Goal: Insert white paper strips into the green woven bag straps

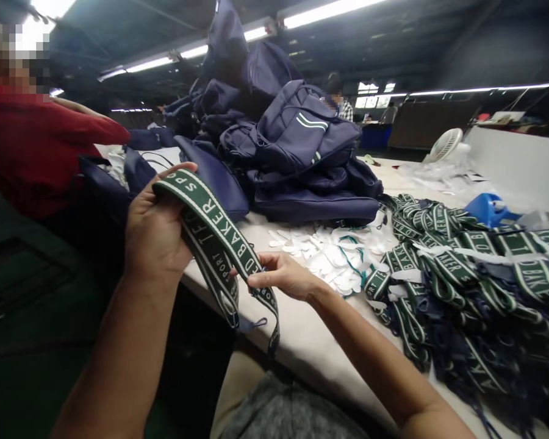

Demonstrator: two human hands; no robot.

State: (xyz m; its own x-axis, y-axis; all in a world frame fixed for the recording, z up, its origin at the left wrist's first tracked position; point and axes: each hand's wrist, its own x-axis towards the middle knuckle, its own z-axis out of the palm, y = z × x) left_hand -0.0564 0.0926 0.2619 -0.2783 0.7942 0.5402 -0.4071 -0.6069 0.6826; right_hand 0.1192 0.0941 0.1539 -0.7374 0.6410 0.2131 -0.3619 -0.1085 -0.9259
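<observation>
A green webbing strap [217, 221] with white lettering and pale edge stripes is stretched between my two hands over the table's front edge. My left hand [153, 228] is closed around its looped upper end. Lower down, my right hand [281, 276] pinches the strap between thumb and fingers. Below that pinch the strap's tail hangs free, with a small dark loop beside it. To the right of my right hand lie many loose white tag-like pieces [311, 244], some with green cord.
Navy bags [297, 134] are piled high across the table [297, 341]. More lettered straps [439, 256] with dark buckles heap up at the right. Behind them are a blue plastic object [487, 208] and a white fan [446, 145]. A person in a red shirt [41, 146] is at the left.
</observation>
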